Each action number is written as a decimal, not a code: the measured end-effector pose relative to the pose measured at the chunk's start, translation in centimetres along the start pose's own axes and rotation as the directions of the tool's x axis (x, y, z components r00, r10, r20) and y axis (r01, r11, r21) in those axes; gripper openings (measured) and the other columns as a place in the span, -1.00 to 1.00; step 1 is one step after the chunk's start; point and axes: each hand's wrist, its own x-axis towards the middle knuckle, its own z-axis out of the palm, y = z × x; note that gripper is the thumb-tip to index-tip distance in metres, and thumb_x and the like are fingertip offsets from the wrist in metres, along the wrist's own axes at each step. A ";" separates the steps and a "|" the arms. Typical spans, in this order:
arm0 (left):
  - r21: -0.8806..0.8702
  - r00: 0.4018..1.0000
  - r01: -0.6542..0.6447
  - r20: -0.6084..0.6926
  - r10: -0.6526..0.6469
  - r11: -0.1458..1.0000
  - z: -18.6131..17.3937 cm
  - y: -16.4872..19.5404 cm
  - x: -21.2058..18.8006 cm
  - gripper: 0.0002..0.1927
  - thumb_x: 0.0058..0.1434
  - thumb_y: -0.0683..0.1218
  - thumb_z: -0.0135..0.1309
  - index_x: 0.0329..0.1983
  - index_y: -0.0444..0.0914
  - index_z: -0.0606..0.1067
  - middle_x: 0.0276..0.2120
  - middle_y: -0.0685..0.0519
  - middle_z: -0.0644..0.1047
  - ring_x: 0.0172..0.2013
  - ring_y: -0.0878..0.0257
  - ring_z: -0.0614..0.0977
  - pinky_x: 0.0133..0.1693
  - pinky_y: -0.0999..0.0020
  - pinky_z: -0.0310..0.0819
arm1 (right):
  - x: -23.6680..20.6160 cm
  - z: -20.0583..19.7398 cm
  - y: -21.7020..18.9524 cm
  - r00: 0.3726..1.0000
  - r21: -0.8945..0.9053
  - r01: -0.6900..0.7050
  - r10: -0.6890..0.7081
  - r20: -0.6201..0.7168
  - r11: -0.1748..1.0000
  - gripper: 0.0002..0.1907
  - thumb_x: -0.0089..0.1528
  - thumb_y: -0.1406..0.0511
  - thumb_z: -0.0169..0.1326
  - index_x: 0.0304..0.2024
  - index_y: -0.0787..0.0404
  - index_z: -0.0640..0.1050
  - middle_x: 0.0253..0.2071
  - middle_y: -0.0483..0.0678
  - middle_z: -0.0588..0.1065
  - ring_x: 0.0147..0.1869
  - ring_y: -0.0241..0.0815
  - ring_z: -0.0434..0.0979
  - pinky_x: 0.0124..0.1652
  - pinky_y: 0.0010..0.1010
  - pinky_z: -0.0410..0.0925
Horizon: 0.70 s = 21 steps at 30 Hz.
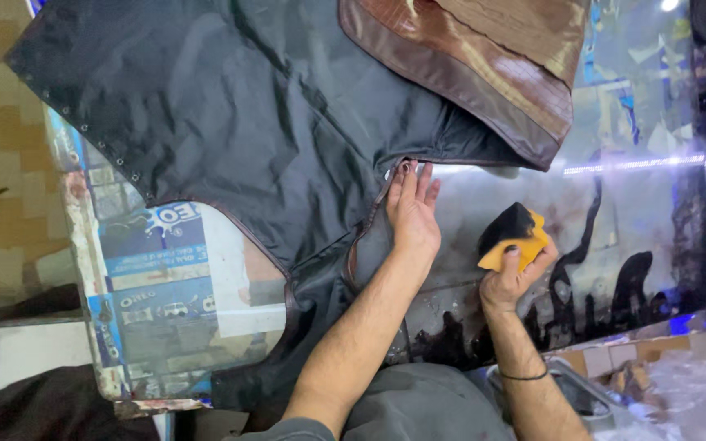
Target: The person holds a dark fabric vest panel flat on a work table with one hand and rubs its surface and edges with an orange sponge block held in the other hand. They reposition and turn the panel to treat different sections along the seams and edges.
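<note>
While I am looking down through the head camera, my left hand (413, 214) is lying flat, fingers together and stretched out, palm down on the edge of the dark lining (230, 106) where a brown trimmed seam (363, 237) is curving past the wrist. That hand is gripping nothing; it is only pressing the cloth against the worktop (484, 269).

My right hand (515, 273) is sitting just beside the left one, closed around a yellow sponge (516, 237) with a blackened upper face, thumb on top and fingers curled underneath. A thin dark band (525, 376) is circling that wrist. The sponge is hovering over or touching the stained, shiny worktop; I cannot tell which.

The lining is spreading across most of the worktop, with a row of small eyelets (100, 147) running along its left edge. At the top, a brown leather panel (484, 65) is folding over the lining. Printed blue-and-white paper (165, 286) is showing beneath the garment on the left.
</note>
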 end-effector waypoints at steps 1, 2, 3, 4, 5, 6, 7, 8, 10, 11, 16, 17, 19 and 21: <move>-0.062 0.999 0.037 0.019 -0.036 0.997 0.2 0.0 0.2 -0.71 0.30 -0.06 0.14 0.07 -0.13 0.44 0.12 0.13 0.56 0.14 0.20 0.59 0.04 0.23 0.44 | 0.0 0.1 0.0 1.000 -0.004 0.007 -0.007 -0.010 1.000 -0.48 0.33 0.31 0.00 0.33 0.24 0.25 0.24 -0.03 0.30 0.30 -0.18 0.29 0.38 -0.32 0.21; -0.122 0.997 0.078 0.040 -0.073 0.989 0.5 0.0 0.3 -0.71 0.29 -0.05 0.14 0.05 -0.12 0.43 0.12 0.13 0.58 0.14 0.22 0.60 0.04 0.24 0.46 | 0.1 0.2 0.1 1.000 0.001 0.012 -0.012 -0.005 1.000 -0.48 0.33 0.30 0.00 0.32 0.24 0.25 0.23 -0.02 0.30 0.30 -0.17 0.29 0.37 -0.31 0.21; -0.093 0.997 0.078 0.035 -0.075 0.993 0.6 0.0 0.5 -0.72 0.30 -0.05 0.14 0.06 -0.13 0.45 0.10 0.13 0.57 0.11 0.21 0.60 -0.01 0.26 0.46 | 0.2 0.3 0.1 1.000 0.004 0.016 -0.016 0.000 1.000 -0.48 0.33 0.29 0.00 0.32 0.24 0.25 0.22 -0.02 0.30 0.29 -0.17 0.30 0.36 -0.31 0.22; -0.063 0.997 0.077 0.030 -0.076 0.995 0.9 -0.1 0.8 -0.72 0.32 -0.04 0.13 0.07 -0.14 0.46 0.08 0.13 0.57 0.09 0.21 0.60 -0.05 0.27 0.47 | 0.2 0.3 0.1 1.000 0.009 0.020 -0.020 0.005 1.000 -0.48 0.32 0.28 0.01 0.31 0.24 0.25 0.22 -0.02 0.31 0.28 -0.17 0.31 0.36 -0.30 0.22; -0.032 0.997 0.076 0.021 -0.076 0.997 1.0 -0.2 1.0 -0.71 0.33 -0.03 0.12 0.08 -0.16 0.47 0.06 0.12 0.57 0.06 0.21 0.61 -0.09 0.28 0.47 | 0.3 0.3 0.1 0.999 0.003 0.038 -0.038 0.019 0.999 -0.48 0.33 0.28 0.01 0.31 0.24 0.25 0.22 -0.02 0.31 0.29 -0.17 0.31 0.36 -0.30 0.23; 0.004 0.997 0.075 0.001 -0.075 0.997 1.1 -0.2 1.4 -0.72 0.35 -0.02 0.12 0.07 -0.19 0.49 0.04 0.09 0.58 0.05 0.20 0.62 -0.10 0.30 0.48 | 0.3 0.3 0.0 0.998 -0.002 0.056 -0.055 0.032 0.998 -0.49 0.34 0.27 0.02 0.31 0.24 0.26 0.22 -0.02 0.31 0.29 -0.17 0.31 0.36 -0.30 0.23; 0.042 0.997 0.076 -0.016 -0.075 0.996 1.1 -0.3 1.8 -0.72 0.36 -0.02 0.12 0.05 -0.22 0.50 0.02 0.06 0.58 0.03 0.19 0.63 -0.12 0.31 0.48 | 0.3 0.3 -0.1 0.996 -0.005 0.074 -0.074 0.041 0.997 -0.49 0.34 0.27 0.02 0.31 0.25 0.26 0.22 -0.01 0.31 0.29 -0.16 0.31 0.36 -0.30 0.24; 0.081 0.996 0.079 -0.034 -0.076 0.994 1.2 -0.4 2.2 -0.72 0.38 -0.01 0.12 0.04 -0.26 0.52 0.00 0.03 0.59 0.02 0.18 0.64 -0.13 0.33 0.49 | 0.3 0.3 -0.2 0.996 0.002 0.066 -0.066 0.053 0.998 -0.47 0.34 0.25 0.04 0.31 0.25 0.25 0.22 -0.01 0.31 0.29 -0.16 0.32 0.35 -0.30 0.24; 0.196 0.999 0.046 -0.028 -0.041 0.979 0.9 -0.6 2.8 -0.74 0.37 -0.04 0.11 0.02 -0.28 0.53 0.00 0.03 0.60 0.01 0.16 0.64 -0.13 0.34 0.47 | 0.3 0.3 -0.7 0.996 0.012 0.041 -0.042 0.077 0.999 -0.43 0.33 0.21 0.07 0.32 0.25 0.25 0.22 -0.01 0.31 0.29 -0.16 0.32 0.34 -0.30 0.25; 0.254 0.999 0.028 -0.024 -0.023 0.967 0.7 -0.7 3.0 -0.75 0.36 -0.05 0.11 0.00 -0.30 0.53 -0.01 0.02 0.60 0.01 0.15 0.65 -0.13 0.34 0.46 | 0.3 0.4 -0.9 0.992 0.030 0.036 -0.039 0.122 0.999 -0.43 0.35 0.21 0.08 0.33 0.25 0.24 0.23 -0.01 0.31 0.30 -0.16 0.33 0.33 -0.30 0.25; 0.051 0.940 0.155 0.301 -0.163 0.987 -1.2 0.4 3.8 -0.69 0.48 -0.05 -0.07 0.03 -0.40 0.51 0.02 -0.12 0.59 0.08 0.09 0.63 0.08 0.22 0.50 | 1.7 2.5 -2.7 0.953 -0.128 0.010 0.029 0.301 0.992 -0.38 0.33 0.27 0.16 0.36 0.18 0.19 0.26 0.02 0.36 0.29 -0.13 0.38 0.29 -0.28 0.28; 0.025 0.906 0.183 0.383 -0.179 0.983 -1.5 0.5 3.8 -0.66 0.51 -0.04 -0.11 0.04 -0.41 0.51 0.04 -0.13 0.59 0.11 0.10 0.62 0.14 0.22 0.49 | 2.2 3.3 -3.0 0.947 -0.183 0.117 -0.054 0.317 0.976 -0.41 0.35 0.33 0.17 0.36 0.18 0.22 0.28 0.04 0.33 0.32 -0.10 0.35 0.32 -0.26 0.25; 0.055 0.867 0.194 0.459 -0.197 0.979 -1.9 0.7 3.8 -0.66 0.52 -0.02 -0.14 0.05 -0.38 0.49 0.09 -0.13 0.58 0.14 0.10 0.60 0.16 0.20 0.47 | 3.4 5.1 -3.6 0.910 -0.287 0.318 -0.206 0.360 0.904 -0.44 0.37 0.44 0.19 0.37 0.18 0.30 0.32 0.09 0.27 0.38 -0.05 0.30 0.39 -0.22 0.19; 0.072 0.846 0.187 0.495 -0.198 0.980 -2.2 0.5 3.9 -0.66 0.53 -0.01 -0.15 0.08 -0.36 0.49 0.14 -0.12 0.57 0.17 0.12 0.58 0.18 0.19 0.45 | 4.5 6.9 -4.3 0.859 -0.406 0.464 -0.288 0.423 0.787 -0.42 0.29 0.45 0.27 0.31 0.17 0.36 0.29 0.13 0.30 0.38 0.05 0.34 0.36 -0.16 0.24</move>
